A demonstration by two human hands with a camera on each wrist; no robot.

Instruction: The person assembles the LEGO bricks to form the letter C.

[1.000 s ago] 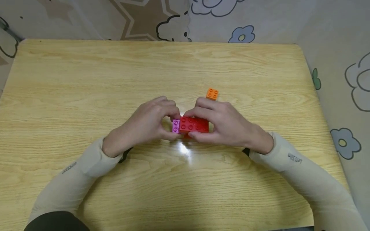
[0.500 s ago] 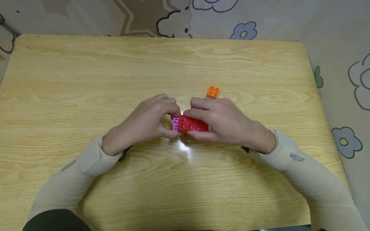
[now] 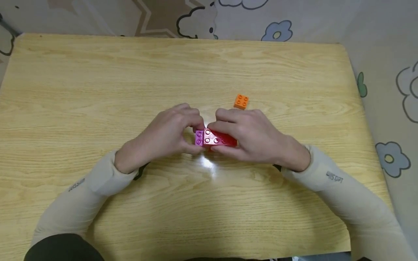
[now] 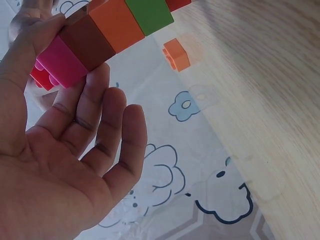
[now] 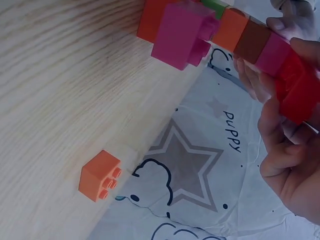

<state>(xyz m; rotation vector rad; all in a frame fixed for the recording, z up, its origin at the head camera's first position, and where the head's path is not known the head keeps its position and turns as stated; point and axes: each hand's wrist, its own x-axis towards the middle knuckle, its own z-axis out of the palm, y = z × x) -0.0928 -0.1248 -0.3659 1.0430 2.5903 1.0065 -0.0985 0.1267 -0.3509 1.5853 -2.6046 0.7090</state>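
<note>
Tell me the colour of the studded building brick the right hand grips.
The studded building brick is red, seen best in the right wrist view.

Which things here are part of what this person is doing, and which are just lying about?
Part of the work:
Red block, held by the right fingers
Row of blocks (including pink, brown, orange, green), held by the left fingers

Lying about or background, it seems:
Loose orange block on the table
Patterned wall covering
</note>
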